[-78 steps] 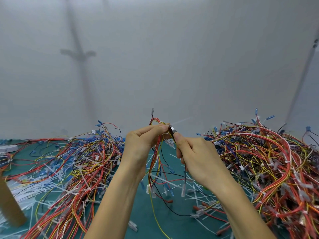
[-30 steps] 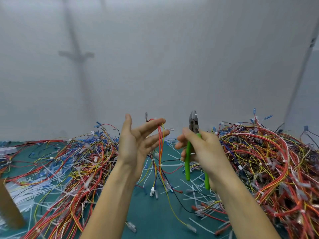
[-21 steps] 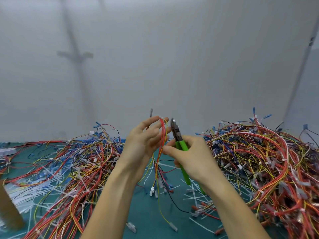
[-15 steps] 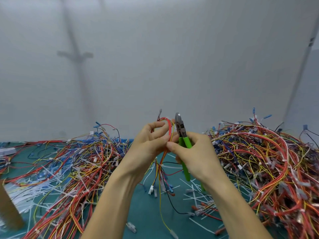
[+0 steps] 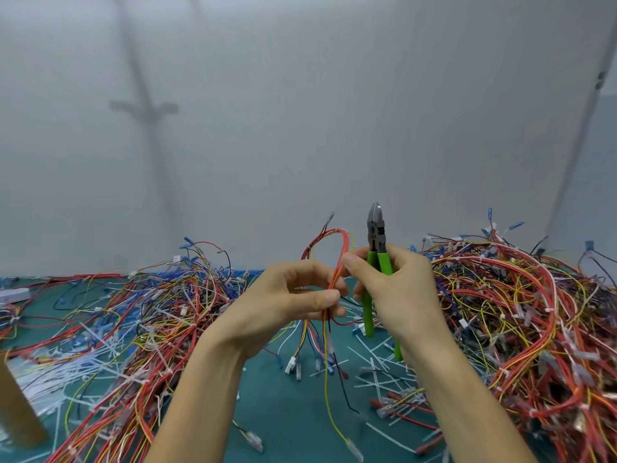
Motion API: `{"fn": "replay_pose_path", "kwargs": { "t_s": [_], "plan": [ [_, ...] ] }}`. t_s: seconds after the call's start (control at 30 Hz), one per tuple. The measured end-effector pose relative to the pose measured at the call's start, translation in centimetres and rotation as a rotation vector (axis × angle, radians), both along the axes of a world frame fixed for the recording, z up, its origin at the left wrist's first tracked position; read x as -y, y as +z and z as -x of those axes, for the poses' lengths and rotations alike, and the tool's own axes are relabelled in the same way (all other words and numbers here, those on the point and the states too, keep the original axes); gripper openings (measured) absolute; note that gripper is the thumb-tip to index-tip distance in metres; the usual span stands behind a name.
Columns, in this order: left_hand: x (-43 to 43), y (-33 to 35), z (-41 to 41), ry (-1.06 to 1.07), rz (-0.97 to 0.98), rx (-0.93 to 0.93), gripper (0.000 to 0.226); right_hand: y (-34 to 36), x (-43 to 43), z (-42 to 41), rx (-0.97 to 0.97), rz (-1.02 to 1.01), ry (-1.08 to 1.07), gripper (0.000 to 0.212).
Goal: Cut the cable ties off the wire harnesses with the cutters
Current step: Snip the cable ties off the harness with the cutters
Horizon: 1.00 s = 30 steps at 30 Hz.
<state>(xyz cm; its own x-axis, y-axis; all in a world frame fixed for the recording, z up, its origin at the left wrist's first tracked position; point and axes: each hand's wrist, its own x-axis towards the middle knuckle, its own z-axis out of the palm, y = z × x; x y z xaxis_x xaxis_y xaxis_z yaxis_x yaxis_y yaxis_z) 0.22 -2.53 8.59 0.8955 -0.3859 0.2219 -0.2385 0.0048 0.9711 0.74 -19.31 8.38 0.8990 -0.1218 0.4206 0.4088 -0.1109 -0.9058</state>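
A plain pale grey wall (image 5: 300, 128) rises behind a teal work mat (image 5: 283, 412). Raised above the mat, the left hand (image 5: 290, 295) pinches a thin looped wire harness of red, orange and yellow strands (image 5: 340, 259) between thumb and fingers. Just right of it, thumb tip touching the same strands, the right hand (image 5: 400, 289) curls round green-handled steel cutters (image 5: 376, 235), tip upward, jaws together. The harness looks light and floppy, with insulation that is easily nicked, so it is best held close beside a tie. No cable tie is visible on it. One tangled heap of harnesses (image 5: 160, 312) lies left of the left hand, another heap (image 5: 521, 312) right of the right hand. Open room lies below and between the hands, where cut white cable-tie scraps (image 5: 374, 357) litter the mat.
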Motion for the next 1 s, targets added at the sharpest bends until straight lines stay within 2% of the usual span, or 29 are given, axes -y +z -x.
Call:
{"fn": "replay_pose_path", "kwargs": {
  "t_s": [0.13, 0.33, 0.4, 0.53, 0.6, 0.67, 0.73, 0.9, 1.0],
  "plan": [
    [0.1, -0.1, -0.5, 0.12, 0.209, -0.044, 0.013, 0.4, 0.2, 0.1, 0.035, 0.046, -0.071, 0.016],
    [-0.1, -0.2, -1.0, 0.32, 0.34, -0.025, 0.02, 1.0, 0.4, 0.7, 0.153, 0.237, -0.132, 0.028],
    [-0.1, -0.3, -1.1, 0.341, 0.38, -0.013, 0.019, 1.0, 0.5, 0.8, 0.126, 0.303, -0.095, 0.041],
    [0.2, -0.2, -1.2, 0.383, 0.452, 0.032, 0.017, 1.0, 0.3, 1.1, 0.021, 0.505, 0.041, 0.089],
    [0.3, -0.1, -1.1, 0.415, 0.438, 0.033, 0.02, 0.8, 0.0, 1.2, -0.011, 0.578, 0.081, 0.097],
    [0.3, -0.1, -1.0, 0.46, 0.377, 0.024, 0.026, 0.6, -0.1, 1.1, -0.041, 0.618, 0.107, 0.098],
    [0.3, -0.2, -1.0, 0.479, 0.338, 0.015, 0.029, 0.3, -0.2, 1.1, -0.055, 0.636, 0.11, 0.09],
    [0.7, 0.0, -0.7, 0.448, 0.375, -0.024, 0.025, 0.1, -0.3, 1.1, -0.014, 0.682, 0.076, 0.071],
    [0.9, 0.0, -0.7, 0.441, 0.398, -0.028, 0.023, 0.2, -0.4, 1.2, 0.018, 0.727, 0.041, 0.073]
  ]
}}
